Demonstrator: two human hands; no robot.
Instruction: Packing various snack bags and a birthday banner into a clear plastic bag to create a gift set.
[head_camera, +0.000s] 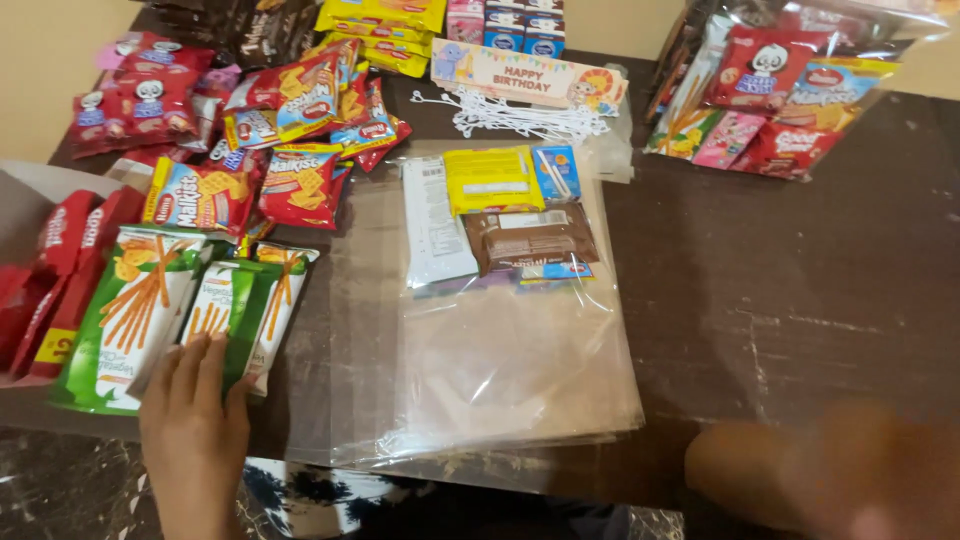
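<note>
My left hand rests with fingers on the lower end of a green and white stick-snack packet, one of three such packets lying at the left of the dark table. My right hand is blurred at the lower right, above the table edge, holding nothing that I can make out. In the middle lies a stack of clear plastic bags. On its far part rest a yellow packet, a brown packet, a white packet and a small blue carton.
Red and blue biscuit packets are piled at the back left, red packets at the far left. A birthday card strip and white ties lie at the back. A filled clear bag of snacks stands at the back right.
</note>
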